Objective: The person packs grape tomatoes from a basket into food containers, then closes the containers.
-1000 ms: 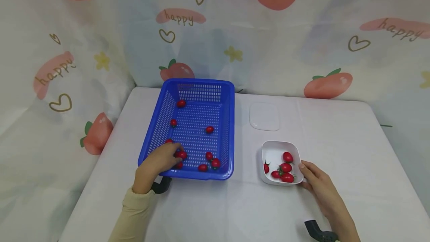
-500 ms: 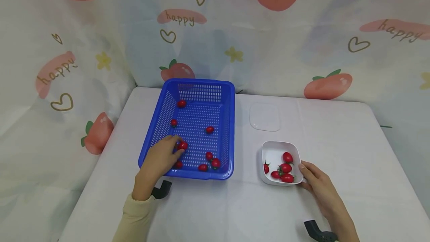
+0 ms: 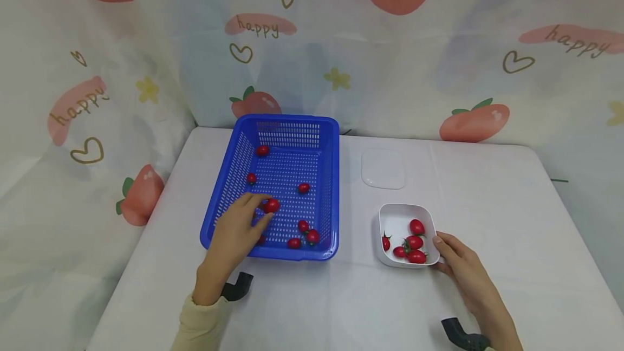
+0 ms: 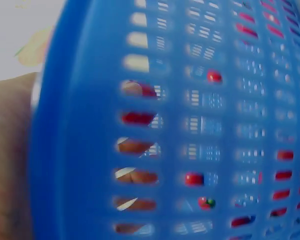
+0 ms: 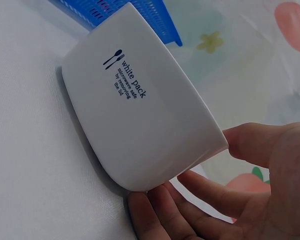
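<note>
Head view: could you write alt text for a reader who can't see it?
A person's left hand pinches a red tomato at a blue basket bearing other tomatoes, while the right hand holds a white container with several tomatoes inside. A clear, square lid-like piece lies beyond the container on a white table; a printed cloth hangs behind.

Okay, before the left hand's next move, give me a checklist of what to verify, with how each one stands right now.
1. Left hand has a tomato: ok, pinched between thumb and fingers.
2. Tomato lifted above the blue basket's rim: cannot tell; the views don't settle its height.
3. Tomato over the white container: not ok; it's over the basket.
4. Container steadied: ok, the right hand holds its side.
5. Container uncovered: ok, the clear lid lies apart on the table.
6. Space inside: ok, some floor shows bare.
</note>
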A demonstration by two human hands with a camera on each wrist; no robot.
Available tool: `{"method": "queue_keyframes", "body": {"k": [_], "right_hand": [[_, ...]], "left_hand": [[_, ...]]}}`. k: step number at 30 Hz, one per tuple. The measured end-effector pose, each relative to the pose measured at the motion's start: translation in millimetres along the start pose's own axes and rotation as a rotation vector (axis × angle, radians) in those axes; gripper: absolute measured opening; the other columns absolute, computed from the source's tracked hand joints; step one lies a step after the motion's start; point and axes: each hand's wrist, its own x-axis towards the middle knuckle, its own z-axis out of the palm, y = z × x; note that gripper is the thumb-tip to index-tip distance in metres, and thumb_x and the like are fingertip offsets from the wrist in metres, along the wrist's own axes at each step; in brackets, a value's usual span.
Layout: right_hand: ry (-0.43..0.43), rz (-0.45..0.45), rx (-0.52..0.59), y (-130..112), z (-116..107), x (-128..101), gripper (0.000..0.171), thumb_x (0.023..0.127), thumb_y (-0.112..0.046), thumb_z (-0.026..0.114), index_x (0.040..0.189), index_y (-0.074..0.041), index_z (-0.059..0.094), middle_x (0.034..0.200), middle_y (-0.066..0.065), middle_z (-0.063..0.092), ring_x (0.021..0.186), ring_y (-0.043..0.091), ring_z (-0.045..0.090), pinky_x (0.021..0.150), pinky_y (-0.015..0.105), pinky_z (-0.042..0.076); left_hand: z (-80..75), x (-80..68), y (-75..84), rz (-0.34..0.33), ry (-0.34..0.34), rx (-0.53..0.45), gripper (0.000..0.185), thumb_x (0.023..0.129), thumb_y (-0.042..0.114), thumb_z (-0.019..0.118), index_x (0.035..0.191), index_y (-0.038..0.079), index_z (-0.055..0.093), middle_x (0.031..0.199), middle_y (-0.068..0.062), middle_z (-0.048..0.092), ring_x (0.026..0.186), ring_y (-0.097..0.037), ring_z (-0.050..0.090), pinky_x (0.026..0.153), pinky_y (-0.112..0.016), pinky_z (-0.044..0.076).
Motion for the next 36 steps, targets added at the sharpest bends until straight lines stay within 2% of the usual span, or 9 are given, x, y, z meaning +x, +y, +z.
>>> {"method": "queue_keyframes", "body": {"k": [7, 10, 15, 21, 26, 31, 36], "right_hand": [[0.01, 0.003, -0.001, -1, 0, 0, 0.07, 0.112, -0.044, 0.041, 0.158, 0.007, 0.029, 0.166, 0.03, 0.026, 0.098, -0.02, 0.048, 0.085, 0.007, 0.053], [0.014, 0.009, -0.006, -1, 1, 0, 0.072, 0.111, -0.046, 0.042, 0.158, 0.006, 0.029, 0.167, 0.029, 0.026, 0.098, -0.022, 0.048, 0.086, 0.008, 0.053], [0.004, 0.042, 0.005, -1, 2, -2, 0.074, 0.111, -0.048, 0.041, 0.16, 0.005, 0.027, 0.168, 0.028, 0.025, 0.1, -0.019, 0.046, 0.086, 0.008, 0.053], [0.004, 0.044, 0.011, 2, 4, -3, 0.073, 0.111, -0.048, 0.041, 0.159, 0.005, 0.028, 0.167, 0.028, 0.026, 0.098, -0.021, 0.047, 0.086, 0.008, 0.052], [0.007, 0.029, 0.002, 4, 5, -3, 0.073, 0.111, -0.048, 0.042, 0.158, 0.006, 0.029, 0.167, 0.028, 0.026, 0.099, -0.022, 0.046, 0.086, 0.009, 0.053], [0.006, 0.031, -0.008, 3, 4, -3, 0.073, 0.111, -0.048, 0.041, 0.158, 0.006, 0.029, 0.167, 0.028, 0.026, 0.099, -0.022, 0.045, 0.087, 0.009, 0.053], [0.012, 0.026, -0.011, 0, 2, -1, 0.072, 0.111, -0.048, 0.041, 0.159, 0.005, 0.029, 0.168, 0.028, 0.026, 0.101, -0.022, 0.045, 0.087, 0.008, 0.052]], "left_hand": [[4.4, -3.1, 13.7, 0.103, 0.1, -0.093, 0.042, 0.091, 0.018, 0.082, 0.131, 0.016, 0.069, 0.114, -0.004, 0.067, 0.094, -0.018, 0.066, 0.078, -0.032, 0.06], [5.2, -5.8, 21.8, 0.143, 0.121, -0.139, 0.041, 0.092, 0.018, 0.081, 0.131, 0.018, 0.069, 0.112, 0.0, 0.066, 0.09, -0.012, 0.062, 0.073, -0.025, 0.056], [7.0, -12.4, 37.7, 0.177, 0.092, -0.223, 0.042, 0.093, 0.018, 0.08, 0.133, 0.02, 0.069, 0.11, 0.004, 0.063, 0.09, -0.008, 0.058, 0.072, -0.02, 0.053], [13.2, -16.5, 57.3, 0.231, 0.06, -0.313, 0.044, 0.091, 0.014, 0.082, 0.132, 0.022, 0.069, 0.115, 0.006, 0.064, 0.094, -0.013, 0.063, 0.079, -0.021, 0.057], [23.1, -18.3, 71.6, 0.274, 0.062, -0.389, 0.045, 0.089, 0.014, 0.083, 0.132, 0.022, 0.069, 0.117, 0.004, 0.065, 0.089, -0.013, 0.064, 0.076, -0.024, 0.06], [32.8, -18.6, 86.2, 0.312, 0.05, -0.409, 0.043, 0.091, 0.02, 0.082, 0.132, 0.025, 0.07, 0.115, 0.006, 0.065, 0.092, -0.011, 0.062, 0.075, -0.022, 0.057], [42.0, -14.3, 99.7, 0.369, 0.036, -0.399, 0.041, 0.092, 0.021, 0.081, 0.132, 0.023, 0.07, 0.114, 0.005, 0.066, 0.091, -0.011, 0.062, 0.076, -0.02, 0.056]]}}
